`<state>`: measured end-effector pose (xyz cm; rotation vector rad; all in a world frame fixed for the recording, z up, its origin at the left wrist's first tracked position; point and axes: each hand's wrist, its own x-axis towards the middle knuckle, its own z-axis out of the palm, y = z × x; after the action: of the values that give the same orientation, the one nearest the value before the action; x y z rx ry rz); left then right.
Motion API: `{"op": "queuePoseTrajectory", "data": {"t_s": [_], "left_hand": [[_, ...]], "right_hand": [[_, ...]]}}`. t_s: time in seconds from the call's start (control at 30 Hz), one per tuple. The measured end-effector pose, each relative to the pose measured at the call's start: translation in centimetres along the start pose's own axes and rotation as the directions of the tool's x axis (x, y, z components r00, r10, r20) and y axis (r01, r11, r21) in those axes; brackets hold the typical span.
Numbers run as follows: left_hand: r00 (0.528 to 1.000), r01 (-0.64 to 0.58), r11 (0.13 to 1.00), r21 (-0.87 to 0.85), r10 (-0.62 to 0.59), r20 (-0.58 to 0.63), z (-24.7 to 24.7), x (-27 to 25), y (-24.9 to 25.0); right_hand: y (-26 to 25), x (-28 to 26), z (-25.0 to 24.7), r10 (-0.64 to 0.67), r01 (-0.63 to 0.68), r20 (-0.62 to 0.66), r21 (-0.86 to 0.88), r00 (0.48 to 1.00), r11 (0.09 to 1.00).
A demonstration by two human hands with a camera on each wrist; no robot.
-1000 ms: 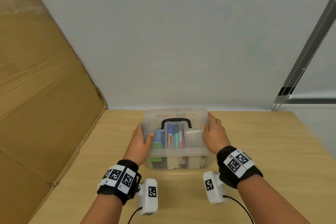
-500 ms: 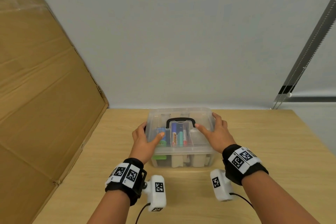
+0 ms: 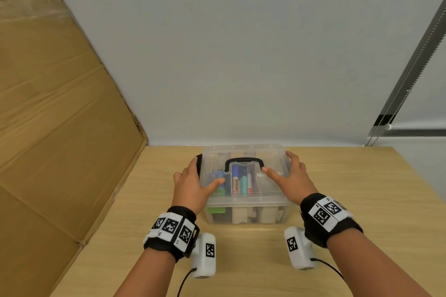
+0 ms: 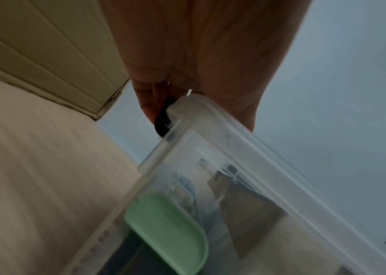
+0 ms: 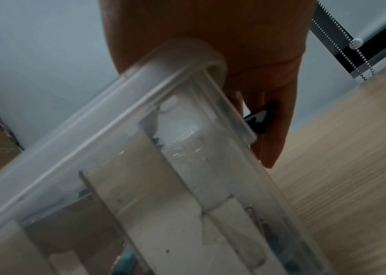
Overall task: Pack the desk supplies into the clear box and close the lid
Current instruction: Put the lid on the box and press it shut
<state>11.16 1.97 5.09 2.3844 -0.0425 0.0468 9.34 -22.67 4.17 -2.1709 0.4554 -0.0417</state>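
Observation:
The clear box stands on the wooden table with its lid on and the black handle lying flat. Markers and a green item show through the plastic. My left hand lies over the lid's left edge, thumb on top, with its fingers against the black left latch. My right hand mirrors it, thumb on the lid. Its straight fingers reach down over the right latch.
A large cardboard sheet leans along the table's left side. A grey wall runs close behind the box. A blind chain and rail hang at the far right. Bare tabletop lies right of the box and in front of it.
My right thumb has moved from the box's side onto the lid, and my left thumb has slid further across it. Both hands' fingers have come down over the side latches.

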Motion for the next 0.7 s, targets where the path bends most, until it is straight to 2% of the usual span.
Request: {"op": "queuePoseTrajectory", "data": {"t_s": [0.07,0.2,0.4,0.6,0.7], "left_hand": [[1.000,0.019,0.999,-0.031,-0.019,0.011,-0.2,0.5,-0.4],[0.990,0.133,0.968,-0.215,-0.119,0.076,0.5,1.4,-0.3],[0.997,0.070,0.959,-0.273,-0.063,0.035,1.7,1.9,-0.6],[0.999,0.008,0.985,-0.170,-0.001,0.040,2.0,2.5,-0.7],[0.999,0.003,0.984,-0.179,0.003,0.033,2.1,2.5,-1.0]], "right_hand": [[0.1,0.0,0.0,-0.002,0.002,0.004,0.002,1.000,1.000],[0.2,0.1,0.0,-0.009,0.009,0.003,0.011,1.000,1.000],[0.4,0.1,0.1,-0.012,0.012,-0.012,0.030,1.000,0.999],[0.2,0.0,0.0,-0.007,0.007,0.005,0.004,1.000,1.000],[-0.1,-0.1,-0.1,0.001,0.000,0.014,-0.008,1.000,1.000]]}}
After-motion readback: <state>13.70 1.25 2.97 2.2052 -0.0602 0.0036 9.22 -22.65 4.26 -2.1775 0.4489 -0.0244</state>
